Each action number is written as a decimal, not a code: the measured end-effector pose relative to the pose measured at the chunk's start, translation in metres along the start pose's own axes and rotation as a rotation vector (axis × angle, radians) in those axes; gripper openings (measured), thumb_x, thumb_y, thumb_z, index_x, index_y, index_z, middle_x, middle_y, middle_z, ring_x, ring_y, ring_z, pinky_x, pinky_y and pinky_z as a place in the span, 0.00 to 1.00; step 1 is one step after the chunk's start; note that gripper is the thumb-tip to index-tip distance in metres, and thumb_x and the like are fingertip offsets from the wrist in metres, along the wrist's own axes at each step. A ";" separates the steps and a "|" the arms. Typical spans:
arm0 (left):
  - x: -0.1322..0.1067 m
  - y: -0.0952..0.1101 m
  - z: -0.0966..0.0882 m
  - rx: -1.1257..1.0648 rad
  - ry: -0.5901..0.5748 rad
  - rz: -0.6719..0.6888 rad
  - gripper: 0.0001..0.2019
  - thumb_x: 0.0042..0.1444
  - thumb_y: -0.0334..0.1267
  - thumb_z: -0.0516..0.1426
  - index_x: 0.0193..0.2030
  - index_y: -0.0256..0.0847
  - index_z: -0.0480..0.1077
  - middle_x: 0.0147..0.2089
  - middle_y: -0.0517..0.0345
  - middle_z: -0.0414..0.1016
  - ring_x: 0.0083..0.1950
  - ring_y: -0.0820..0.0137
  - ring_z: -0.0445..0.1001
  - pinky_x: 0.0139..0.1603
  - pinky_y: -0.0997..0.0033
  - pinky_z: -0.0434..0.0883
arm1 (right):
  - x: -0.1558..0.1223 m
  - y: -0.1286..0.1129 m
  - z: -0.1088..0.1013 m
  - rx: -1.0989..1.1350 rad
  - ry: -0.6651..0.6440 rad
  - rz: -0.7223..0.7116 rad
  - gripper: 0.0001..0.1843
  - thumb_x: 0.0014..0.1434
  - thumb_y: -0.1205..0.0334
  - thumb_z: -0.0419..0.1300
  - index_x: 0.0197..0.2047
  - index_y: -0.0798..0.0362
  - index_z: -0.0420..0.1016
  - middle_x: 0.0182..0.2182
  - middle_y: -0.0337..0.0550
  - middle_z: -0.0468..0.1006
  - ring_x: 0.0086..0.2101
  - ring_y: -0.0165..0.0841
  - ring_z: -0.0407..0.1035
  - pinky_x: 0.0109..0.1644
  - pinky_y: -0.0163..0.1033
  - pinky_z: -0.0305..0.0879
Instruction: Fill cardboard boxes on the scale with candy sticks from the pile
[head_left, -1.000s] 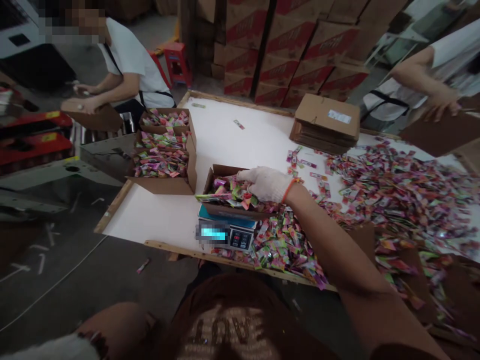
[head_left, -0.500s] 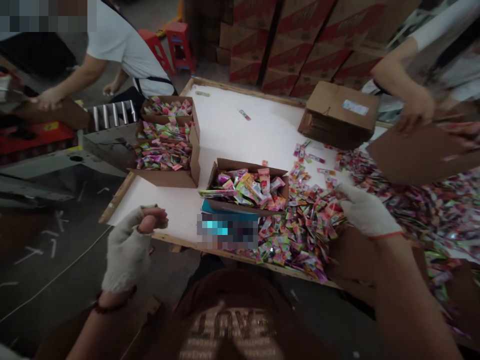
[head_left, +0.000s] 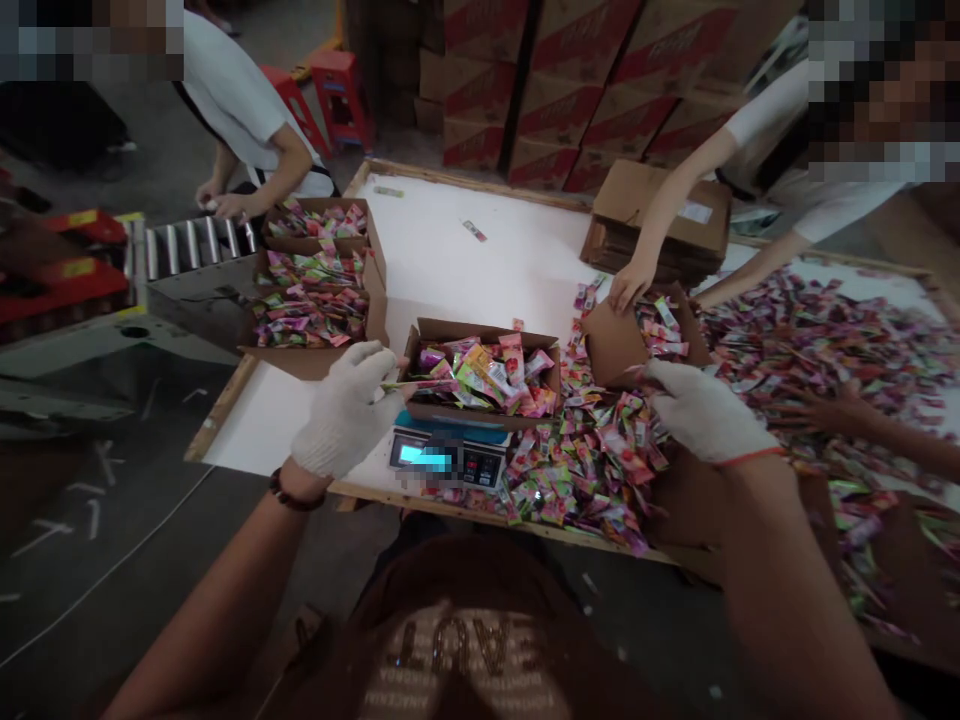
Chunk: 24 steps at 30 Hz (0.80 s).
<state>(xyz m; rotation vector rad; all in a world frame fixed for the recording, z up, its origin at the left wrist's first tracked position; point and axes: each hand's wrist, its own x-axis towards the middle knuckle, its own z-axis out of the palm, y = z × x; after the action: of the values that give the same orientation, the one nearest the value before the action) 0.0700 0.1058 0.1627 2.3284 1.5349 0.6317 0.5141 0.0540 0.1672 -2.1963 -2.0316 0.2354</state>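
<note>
An open carton point(head_left: 480, 412) full of small candy packets point(head_left: 487, 370) rests on a digital scale point(head_left: 446, 462) with a lit display. My left hand point(head_left: 352, 410), in a white glove, is at the carton's left end. Its thumb and fingers are apart around packets that stick out over the edge. My right hand point(head_left: 701, 410), also gloved, is over the loose packet pile point(head_left: 585, 460) right of the scale. Its fingers are closed together, and their tips are partly lost among the packets; what they hold is unclear.
Filled cartons point(head_left: 319, 300) stand at the table's left, beside a roller conveyor point(head_left: 199, 245). Flattened cardboard point(head_left: 652, 215) is stacked behind. A co-worker's hand point(head_left: 634, 285) holds a small carton point(head_left: 615, 345) near my right hand; another person's hand point(head_left: 840, 410) is in the right pile.
My left hand has moved right and up to the carton, its fingers opening from a curl. A co-worker's carton has come left beside my right hand. The scale's display is clearer.
</note>
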 end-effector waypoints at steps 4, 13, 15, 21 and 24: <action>0.008 0.000 0.006 0.295 -0.105 0.073 0.08 0.62 0.35 0.58 0.33 0.40 0.78 0.46 0.43 0.75 0.47 0.52 0.74 0.44 0.56 0.71 | 0.011 -0.032 0.017 -0.029 -0.219 0.140 0.14 0.68 0.59 0.54 0.48 0.49 0.80 0.45 0.51 0.85 0.46 0.41 0.77 0.47 0.40 0.67; 0.029 0.032 0.029 0.258 -0.147 0.253 0.11 0.64 0.32 0.57 0.36 0.42 0.81 0.46 0.46 0.81 0.47 0.54 0.77 0.48 0.53 0.72 | -0.048 -0.039 0.160 -0.054 -0.606 0.599 0.21 0.62 0.64 0.61 0.58 0.53 0.77 0.44 0.56 0.85 0.42 0.41 0.81 0.41 0.38 0.69; 0.026 0.033 0.031 0.250 -0.165 0.254 0.11 0.65 0.33 0.56 0.36 0.42 0.81 0.47 0.46 0.82 0.47 0.54 0.78 0.47 0.52 0.73 | -0.050 -0.030 0.159 -0.048 -0.597 0.582 0.17 0.62 0.67 0.59 0.53 0.50 0.79 0.41 0.55 0.86 0.42 0.42 0.81 0.41 0.39 0.69; -0.020 -0.009 0.003 -0.030 0.148 0.063 0.13 0.68 0.42 0.55 0.40 0.45 0.81 0.47 0.48 0.83 0.51 0.57 0.81 0.53 0.56 0.78 | -0.020 0.001 0.067 0.051 -0.463 0.354 0.11 0.59 0.66 0.55 0.38 0.50 0.79 0.38 0.49 0.85 0.45 0.42 0.78 0.50 0.41 0.71; -0.049 -0.034 0.000 -0.103 0.178 -0.116 0.12 0.65 0.46 0.57 0.39 0.45 0.81 0.47 0.49 0.83 0.50 0.57 0.82 0.51 0.58 0.80 | -0.006 -0.016 0.008 0.255 -0.296 0.116 0.13 0.57 0.64 0.53 0.41 0.49 0.79 0.40 0.42 0.85 0.43 0.38 0.78 0.52 0.40 0.74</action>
<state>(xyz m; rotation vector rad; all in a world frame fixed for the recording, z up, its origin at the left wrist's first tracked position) 0.0260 0.0748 0.1374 2.1394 1.6567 0.8866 0.4969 0.0492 0.1629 -2.2238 -1.8785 0.8290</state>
